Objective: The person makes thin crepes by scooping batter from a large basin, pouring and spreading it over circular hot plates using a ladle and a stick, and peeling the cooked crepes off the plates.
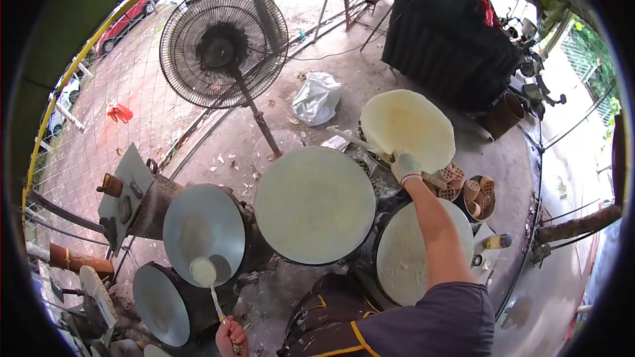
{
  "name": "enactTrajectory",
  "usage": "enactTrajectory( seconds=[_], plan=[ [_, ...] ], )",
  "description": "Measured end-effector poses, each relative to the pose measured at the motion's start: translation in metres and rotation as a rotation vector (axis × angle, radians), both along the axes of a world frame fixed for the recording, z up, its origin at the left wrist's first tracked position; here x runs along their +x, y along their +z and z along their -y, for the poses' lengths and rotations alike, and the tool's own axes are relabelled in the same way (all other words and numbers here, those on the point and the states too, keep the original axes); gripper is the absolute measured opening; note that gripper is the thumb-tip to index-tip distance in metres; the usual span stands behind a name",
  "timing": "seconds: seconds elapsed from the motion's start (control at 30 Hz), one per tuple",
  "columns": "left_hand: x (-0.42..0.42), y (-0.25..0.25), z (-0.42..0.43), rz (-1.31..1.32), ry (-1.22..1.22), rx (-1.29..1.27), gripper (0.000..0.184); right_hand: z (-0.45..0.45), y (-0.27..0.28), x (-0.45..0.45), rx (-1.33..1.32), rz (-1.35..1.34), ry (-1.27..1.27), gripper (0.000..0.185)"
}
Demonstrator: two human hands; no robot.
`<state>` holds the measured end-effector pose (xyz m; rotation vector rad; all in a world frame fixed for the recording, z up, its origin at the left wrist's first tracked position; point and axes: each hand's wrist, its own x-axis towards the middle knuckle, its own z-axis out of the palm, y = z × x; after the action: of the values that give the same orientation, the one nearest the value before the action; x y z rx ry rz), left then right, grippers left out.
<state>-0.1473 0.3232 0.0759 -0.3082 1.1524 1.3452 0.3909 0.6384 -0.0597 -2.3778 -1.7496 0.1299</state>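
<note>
My left hand (231, 336), at the bottom, is closed around the handle of a ladle (204, 271). The ladle's round bowl, with pale batter in it, is over a grey metal wok (192, 225). My right hand (405, 166) wears a whitish glove and reaches to the near edge of a round griddle covered by a thin, pale yellow crepe (407, 125). It seems closed on a long wooden stick (357, 142) that runs out on both sides of the hand; the fingers are partly hidden. Pale batter sheets cover the middle griddle (315, 205) and the right griddle (410, 251).
A second wok (161, 304) sits at lower left. A large fan (221, 46) stands beyond the griddles, near a white plastic bag (317, 98). Perforated brown briquettes (479, 195) and a bottle (496, 241) are at right. A black corrugated cover (450, 36) is behind.
</note>
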Motion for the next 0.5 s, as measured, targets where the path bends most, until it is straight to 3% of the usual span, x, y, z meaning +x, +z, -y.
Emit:
enactTrajectory(
  seconds=[0.17, 0.27, 0.33, 0.4, 0.5],
  plan=[
    [-0.002, 0.004, 0.023, 0.069, 0.068, 0.059, 0.009, 0.022, 0.046, -0.040, -0.016, -0.096, 0.016, 0.025],
    [-0.006, -0.009, 0.054, 0.141, 0.217, 0.248, 0.006, 0.009, 0.005, -0.078, 0.190, -0.356, 0.266, 0.032],
    [-0.006, -0.006, 0.075, 0.129, 0.269, 0.355, 0.005, 0.019, 0.039, -0.155, 0.094, -0.340, 0.484, 0.037],
    [-0.005, 0.009, 0.105, 0.065, 0.355, 0.389, 0.008, 0.032, 0.040, -0.238, -0.130, -0.518, 0.632, 0.046],
    [-0.007, 0.016, 0.164, 0.018, 0.528, 0.505, 0.017, 0.071, -0.003, -0.354, -0.383, -0.907, 0.936, 0.050]
  ],
)
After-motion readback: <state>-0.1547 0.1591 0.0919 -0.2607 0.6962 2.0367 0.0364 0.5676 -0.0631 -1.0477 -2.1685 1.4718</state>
